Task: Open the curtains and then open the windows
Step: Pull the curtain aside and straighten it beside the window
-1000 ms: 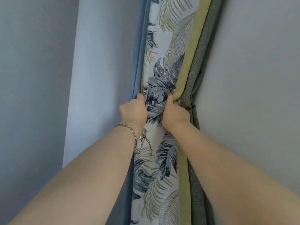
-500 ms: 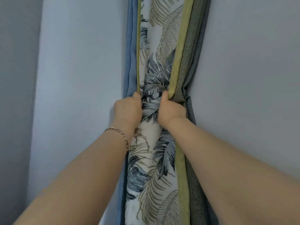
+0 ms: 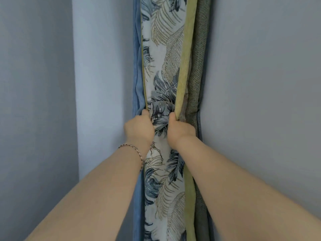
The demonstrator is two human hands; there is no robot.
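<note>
Two hands grip the gathered curtain at about its middle height, in the corner between the walls. The left hand, with a thin bracelet at the wrist, is closed around the left side of the bundle, next to the blue edge. The right hand is closed on the right side and pinches the yellow-green border. Between them the leaf-printed cloth is squeezed narrow. A blue band hangs just beside the right hand; it may be a tie-back, but I cannot tell for sure. By my judgement, the curtain is already pulled to the side and bunched, so the first part is nearly done; only fastening the bundle seems left. No window is visible here, so opening the windows is not yet done.
</note>
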